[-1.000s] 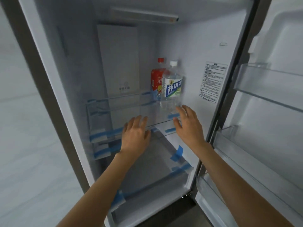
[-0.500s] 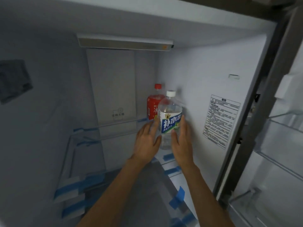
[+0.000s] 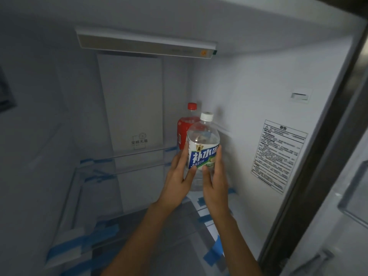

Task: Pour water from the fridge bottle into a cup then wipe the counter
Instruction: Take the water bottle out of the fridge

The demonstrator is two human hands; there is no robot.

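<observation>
A clear water bottle (image 3: 202,140) with a white cap and a blue-and-white label stands upright inside the open fridge, near its right wall. My left hand (image 3: 177,180) presses against the bottle's left side and my right hand (image 3: 214,180) against its right side, so both hands clasp it around the label. The bottle's lower part is hidden behind my hands. No cup or counter is in view.
A red bottle (image 3: 184,128) with a red cap stands just behind and left of the water bottle. Glass shelves (image 3: 127,156) with blue tape run across the fridge. A warning sticker (image 3: 278,156) is on the right wall. The door frame (image 3: 318,156) rises at right.
My hands moved from below the shelf up to the bottle and closed around its sides. The view moved closer into the fridge.
</observation>
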